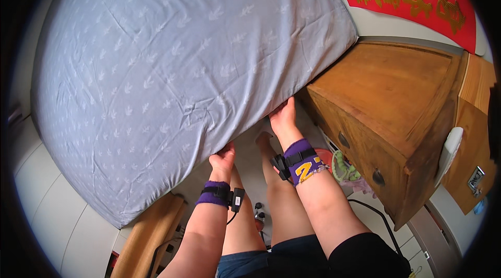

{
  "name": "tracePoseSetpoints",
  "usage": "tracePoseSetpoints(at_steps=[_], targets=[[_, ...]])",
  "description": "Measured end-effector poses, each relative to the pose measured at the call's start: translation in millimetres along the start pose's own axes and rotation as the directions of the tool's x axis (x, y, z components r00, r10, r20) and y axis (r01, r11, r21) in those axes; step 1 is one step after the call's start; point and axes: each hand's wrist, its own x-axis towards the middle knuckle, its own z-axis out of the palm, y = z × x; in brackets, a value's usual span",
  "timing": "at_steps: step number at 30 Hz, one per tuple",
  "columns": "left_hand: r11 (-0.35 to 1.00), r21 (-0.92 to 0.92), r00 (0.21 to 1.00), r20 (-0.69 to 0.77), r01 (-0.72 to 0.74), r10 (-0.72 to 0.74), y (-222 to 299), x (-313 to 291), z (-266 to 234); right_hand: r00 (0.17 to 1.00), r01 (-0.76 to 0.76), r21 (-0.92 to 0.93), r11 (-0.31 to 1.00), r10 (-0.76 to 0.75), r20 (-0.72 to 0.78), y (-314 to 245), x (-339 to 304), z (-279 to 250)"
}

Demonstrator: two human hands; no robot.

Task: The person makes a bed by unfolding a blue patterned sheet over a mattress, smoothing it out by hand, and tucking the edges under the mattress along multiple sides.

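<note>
Head view: filling ten to one o'clock, the mattress (172, 69) in a pale blue patterned sheet. Left hand (223, 157) at six, curled under its near edge; right hand (283, 116) just past, fingers hooked on the same edge. Probably bulky, soft, floppy; best gripped low under the edge. Wooden cabinet (386, 116) at three.

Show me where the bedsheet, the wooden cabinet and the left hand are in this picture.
bedsheet (172, 69): head view, the middle of the grey patterned cloth.
wooden cabinet (386, 90): head view, the bare top board.
left hand (223, 157): head view, the back of the hand at the sheet's edge.
</note>
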Motion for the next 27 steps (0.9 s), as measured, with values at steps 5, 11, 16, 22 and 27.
tracePoseSetpoints(at_steps=[5, 11, 16, 22, 27], targets=[[0.989, -0.127, 0.997, 0.037, 0.073, -0.069, -11.9, -9.6, 3.9, 0.977, -0.050, 0.033, 0.998, 0.042, 0.210, -21.3, 0.3, -5.1], [0.994, -0.076, 0.995, 0.072, 0.078, -0.073, -10.7, 4.1, 1.3, 0.967, -0.087, 0.078, 0.993, 0.065, 0.247, -29.5, -7.9, 1.3], [0.994, -0.070, 0.990, 0.118, 0.087, -0.079, -17.6, 5.9, 9.4, 0.943, -0.059, 0.114, 0.992, 0.018, 0.332, -37.4, 6.4, 5.6], [0.996, -0.085, 0.989, 0.148, 0.027, -0.014, -26.6, 8.6, 14.3, 0.951, -0.017, 0.086, 0.996, -0.011, 0.310, -37.5, 34.1, 12.5], [0.961, 0.249, 0.970, 0.176, 0.120, -0.167, -21.3, 0.3, 3.7, 0.992, -0.048, -0.024, 0.999, 0.051, 0.116, -39.4, 39.9, 3.6]])
